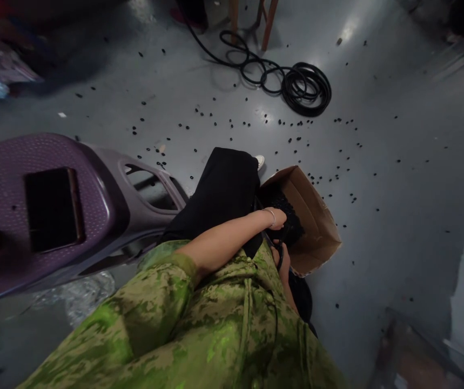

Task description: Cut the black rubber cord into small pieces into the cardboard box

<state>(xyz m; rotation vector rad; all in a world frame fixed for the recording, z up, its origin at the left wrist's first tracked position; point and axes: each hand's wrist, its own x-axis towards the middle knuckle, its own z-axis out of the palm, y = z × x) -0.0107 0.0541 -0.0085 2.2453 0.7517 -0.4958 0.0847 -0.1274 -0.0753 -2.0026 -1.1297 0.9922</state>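
Note:
My left hand (pixel 277 217), with a thin bracelet at the wrist, reaches across to the mouth of an open cardboard box (pixel 315 227). Its fingers are curled, and what they hold, if anything, is hidden. Just below, my right hand (pixel 284 262) is closed around a black looped handle (pixel 280 255); the tool's far end is lost in the dark. Many small black pieces (pixel 290 216) lie heaped inside the box, beside both hands. A thin black strand (pixel 256 203) shows against my dark trouser leg near the left wrist.
Small black ring-like pieces (pixel 292 140) are scattered over the grey floor. A coil of black tubing or cord (pixel 307 89) lies ahead, trailing toward wooden legs (pixel 270 24). To the left stands a purple plastic stool (pixel 94 200) with a phone (pixel 51 209) on it.

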